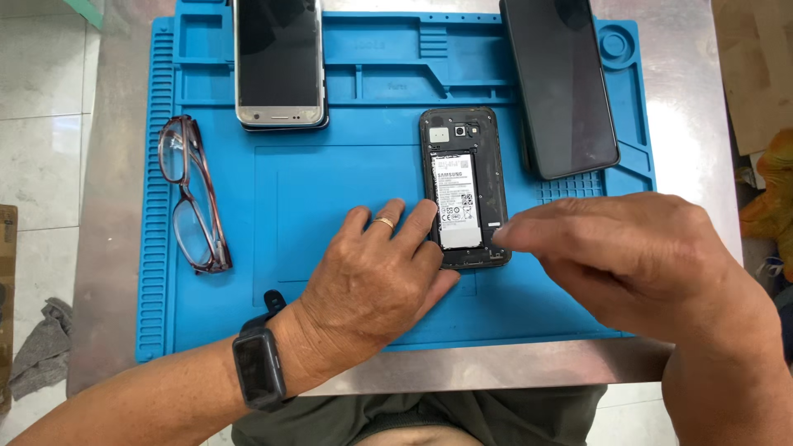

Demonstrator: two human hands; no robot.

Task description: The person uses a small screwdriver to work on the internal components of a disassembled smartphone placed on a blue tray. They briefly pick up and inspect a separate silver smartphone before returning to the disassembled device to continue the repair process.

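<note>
Blue mat point(330, 248), black opened phone point(496, 177) with white battery point(457, 202).

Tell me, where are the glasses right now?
The glasses lie folded on the blue mat's left edge, left of the left hand.

A blue silicone work mat point(330, 272) covers most of the steel desk point(686, 107). Folded glasses point(190, 194) lie at its left side. A silver-edged phone point(278, 62) lies face up at the top, a black phone point(560, 87) at the upper right. A grey rag point(37, 351) lies on the tiled floor point(37, 107).
</note>
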